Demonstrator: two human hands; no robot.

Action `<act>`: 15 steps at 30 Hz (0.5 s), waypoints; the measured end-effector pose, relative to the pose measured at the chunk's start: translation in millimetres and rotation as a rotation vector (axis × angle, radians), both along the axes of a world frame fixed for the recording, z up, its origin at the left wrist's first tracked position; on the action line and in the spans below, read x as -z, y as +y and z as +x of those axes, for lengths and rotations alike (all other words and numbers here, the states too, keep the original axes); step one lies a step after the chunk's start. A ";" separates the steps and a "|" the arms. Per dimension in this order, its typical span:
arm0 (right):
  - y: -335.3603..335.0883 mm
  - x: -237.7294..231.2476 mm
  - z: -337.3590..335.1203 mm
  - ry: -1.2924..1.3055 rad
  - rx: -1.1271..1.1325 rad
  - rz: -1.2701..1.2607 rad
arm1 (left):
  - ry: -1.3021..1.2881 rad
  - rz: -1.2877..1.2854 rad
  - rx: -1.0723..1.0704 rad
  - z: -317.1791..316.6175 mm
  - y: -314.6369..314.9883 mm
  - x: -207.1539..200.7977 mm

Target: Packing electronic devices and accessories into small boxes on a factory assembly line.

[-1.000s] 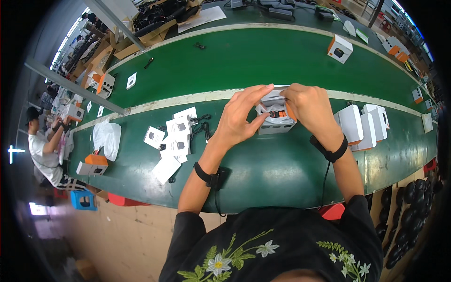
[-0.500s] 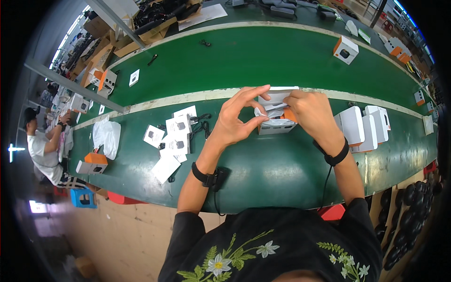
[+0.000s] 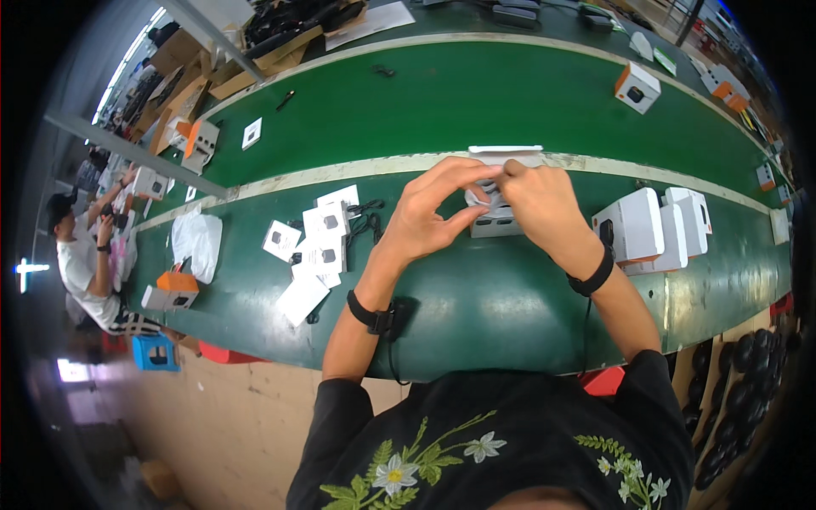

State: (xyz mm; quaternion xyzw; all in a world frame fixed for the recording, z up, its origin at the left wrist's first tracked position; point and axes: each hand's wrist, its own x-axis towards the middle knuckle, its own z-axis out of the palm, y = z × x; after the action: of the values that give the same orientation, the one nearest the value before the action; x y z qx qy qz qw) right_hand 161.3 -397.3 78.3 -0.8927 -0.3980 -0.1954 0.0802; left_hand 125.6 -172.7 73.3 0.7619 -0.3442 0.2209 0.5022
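Note:
A small white box (image 3: 495,228) stands on the green table in front of me, its white lid flap (image 3: 518,152) raised at the far side. My left hand (image 3: 422,211) curves around the box's left side, thumb at the near rim and fingers at the opening. Crumpled white wrapping (image 3: 478,197) shows between that thumb and fingers. Over the right part of the opening is my right hand (image 3: 546,208), its fingers pinched together near the left fingertips. Whatever the pinch holds is hidden, and so is most of the box's inside.
Left of my hands lie white leaflets (image 3: 325,223) and black cables (image 3: 367,223). A clear plastic bag (image 3: 197,245) and an orange-and-white box (image 3: 176,290) lie farther left. White boxes (image 3: 633,225) stand at my right. A co-worker (image 3: 85,255) sits at the far left.
My right hand has shifted left and now covers the orange part seen in the box before. My left hand stays around the box's left side. The co-worker's arm has risen.

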 end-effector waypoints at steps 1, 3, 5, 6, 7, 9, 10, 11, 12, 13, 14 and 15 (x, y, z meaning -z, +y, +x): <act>0.4 -0.8 -1.1 -0.020 0.038 -0.001 | 0.018 0.006 -0.020 -5.2 5.1 -1.7; 4.9 -4.0 -5.5 -0.035 0.168 -0.052 | 0.036 0.019 -0.034 -10.0 6.9 -4.6; 7.1 -14.8 -11.2 -0.052 0.136 0.020 | 0.064 0.004 -0.009 -15.2 6.0 -7.9; 5.3 -13.8 -10.0 -0.063 0.097 0.046 | 0.066 0.007 -0.031 -19.6 12.0 -11.8; 3.4 -11.0 -8.2 -0.061 0.086 0.048 | -0.005 0.054 -0.059 -21.6 16.6 -15.0; 1.8 -3.8 -4.6 -0.068 0.098 -0.055 | -0.061 0.105 -0.102 -29.6 31.7 -21.5; 2.3 -2.4 -4.3 -0.066 0.096 -0.053 | -0.075 0.094 -0.132 -34.8 41.6 -27.0; 2.7 -0.2 -3.2 -0.064 0.093 -0.059 | -0.067 0.101 -0.204 -39.3 54.9 -28.2; 2.0 2.1 -2.1 -0.061 0.093 -0.065 | -0.059 0.108 -0.272 -42.4 68.0 -27.4; 1.3 3.7 -1.0 -0.062 0.097 -0.067 | -0.055 0.140 -0.352 -44.1 80.5 -25.7; 0.5 6.3 0.4 -0.039 0.091 -0.054 | -0.050 0.173 -0.431 -44.1 92.2 -22.4; -1.7 7.4 0.6 -0.016 0.087 -0.042 | 0.044 0.241 -0.505 -42.5 100.8 -17.9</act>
State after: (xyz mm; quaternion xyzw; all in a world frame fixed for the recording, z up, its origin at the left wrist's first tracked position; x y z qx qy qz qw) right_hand 161.9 -399.0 70.9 -0.9090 -0.3636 -0.1975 0.0499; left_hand 83.0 -71.9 91.2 0.8825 -0.1561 0.2798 0.3443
